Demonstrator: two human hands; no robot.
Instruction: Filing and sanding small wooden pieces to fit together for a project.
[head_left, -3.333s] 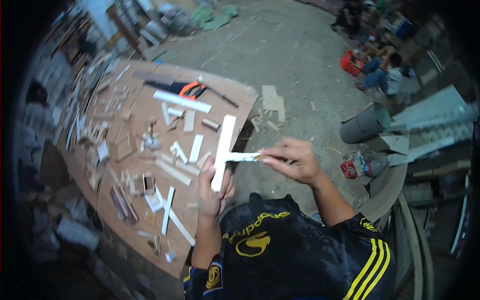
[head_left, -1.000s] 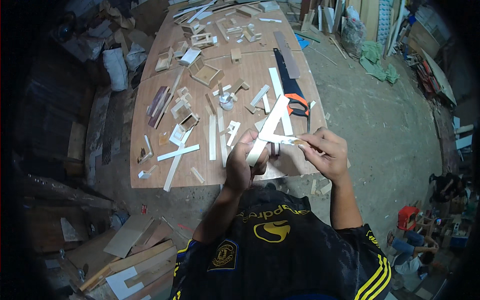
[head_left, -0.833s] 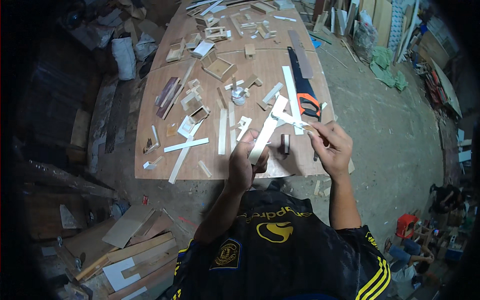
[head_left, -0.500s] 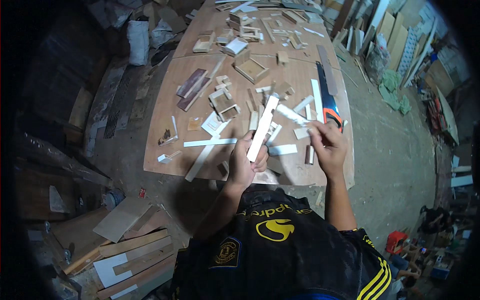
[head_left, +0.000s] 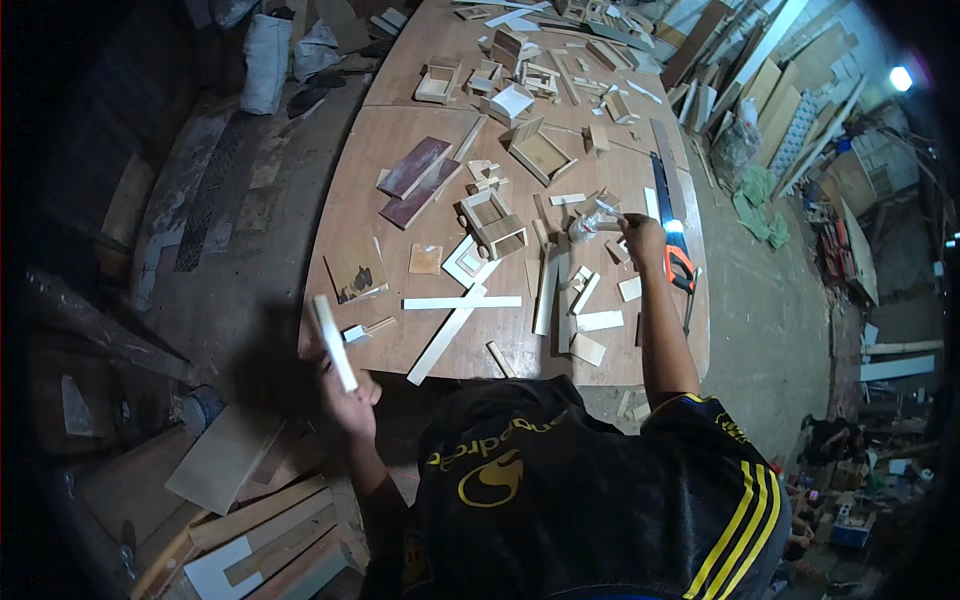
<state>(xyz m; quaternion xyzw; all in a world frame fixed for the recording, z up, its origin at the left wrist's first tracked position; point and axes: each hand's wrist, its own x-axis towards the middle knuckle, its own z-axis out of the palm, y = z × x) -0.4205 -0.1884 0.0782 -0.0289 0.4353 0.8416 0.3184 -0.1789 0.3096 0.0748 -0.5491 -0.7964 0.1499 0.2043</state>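
Observation:
My left hand (head_left: 350,400) is closed around a narrow pale wooden strip (head_left: 335,345), held upright off the table's near left corner. The strip is slightly smeared by motion. Out over the table, my right hand (head_left: 643,240) pinches a slim, whitish stick (head_left: 608,209), its far end pointing left at the mouth of a small clear jar (head_left: 583,230). Whether the stick's tip is inside the jar I cannot tell. Around the jar lie several wooden strips and a white block (head_left: 600,320). Left of it sits a small wooden frame box (head_left: 492,222).
The wooden table (head_left: 400,130) carries several small wooden boxes and offcuts. A handsaw (head_left: 678,268) with an orange and black handle lies along the right edge. Dark red boards (head_left: 415,168) lie at left. Boards (head_left: 225,455) are piled on the floor at lower left.
My left hand has swung left and down with the strip, away from the table's middle. My right hand has moved forward to the jar. My body has leaned forward, so the view has shifted.

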